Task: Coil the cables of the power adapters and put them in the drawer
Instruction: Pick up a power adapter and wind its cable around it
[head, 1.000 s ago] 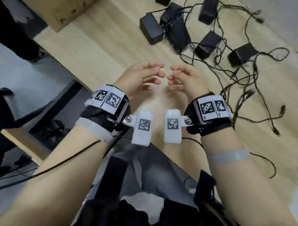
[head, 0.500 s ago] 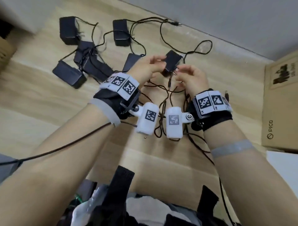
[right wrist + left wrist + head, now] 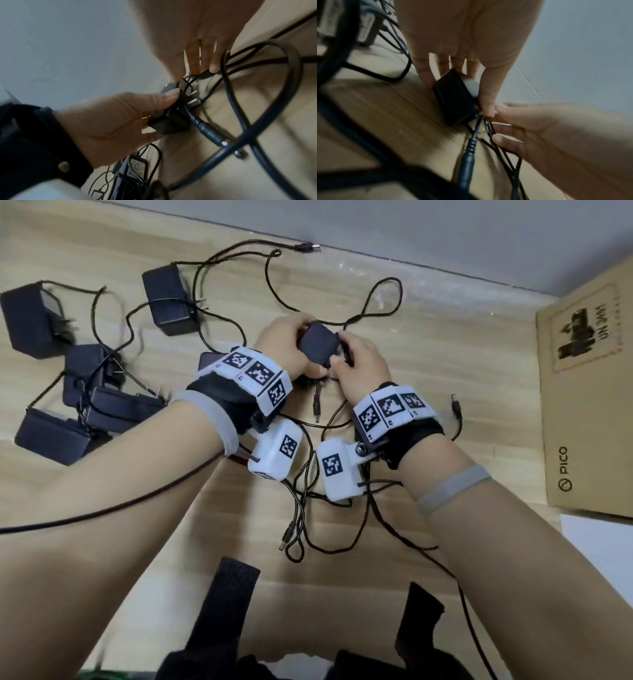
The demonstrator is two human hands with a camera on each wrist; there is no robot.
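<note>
— What's moved since half a second ago?

— My left hand (image 3: 286, 345) has closed around the black adapter (image 3: 318, 345), thumb on one side, fingers on the other, and holds it between both hands.

— And your right hand (image 3: 359, 364)?

— It pinches the adapter's cable (image 3: 489, 126) right at the block. More adapters (image 3: 99, 378) lie in a tangle to the left of my left wrist; loose cables (image 3: 308, 508) trail under both wrists. A cardboard box (image 3: 589, 392) sits well to the right.
</note>
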